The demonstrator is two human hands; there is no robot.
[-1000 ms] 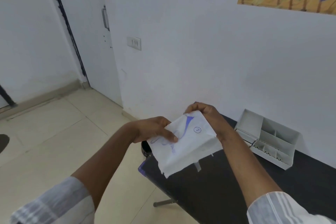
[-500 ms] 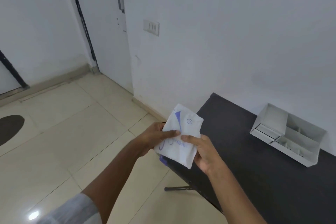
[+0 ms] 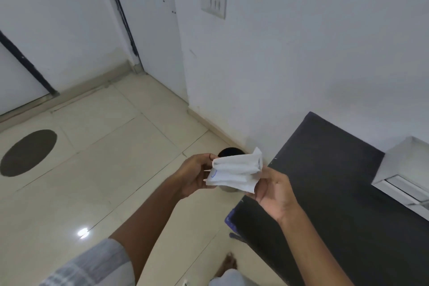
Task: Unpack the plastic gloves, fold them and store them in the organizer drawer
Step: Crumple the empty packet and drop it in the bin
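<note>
A white paper glove packet (image 3: 234, 170) with blue print is crumpled and folded between both hands, held in the air left of the table's corner. My left hand (image 3: 195, 175) grips its left end. My right hand (image 3: 274, 193) holds its right end from below, palm turned up. The white plastic organizer (image 3: 404, 169) sits on the black table (image 3: 325, 181) at the right edge of the head view, partly cut off. No glove is visible outside the packet.
A dark round bin (image 3: 229, 153) stands on the floor against the wall, just behind the packet. A dark oval mat (image 3: 27, 152) lies on the tiled floor at left. A door (image 3: 144, 18) and a wall switch (image 3: 213, 4) are behind. My foot (image 3: 228, 262) shows at the bottom.
The view has swung left and down, so the organizer slid to the right edge. The packet went from flat and spread to folded and crumpled, and it now sits over the bin.
</note>
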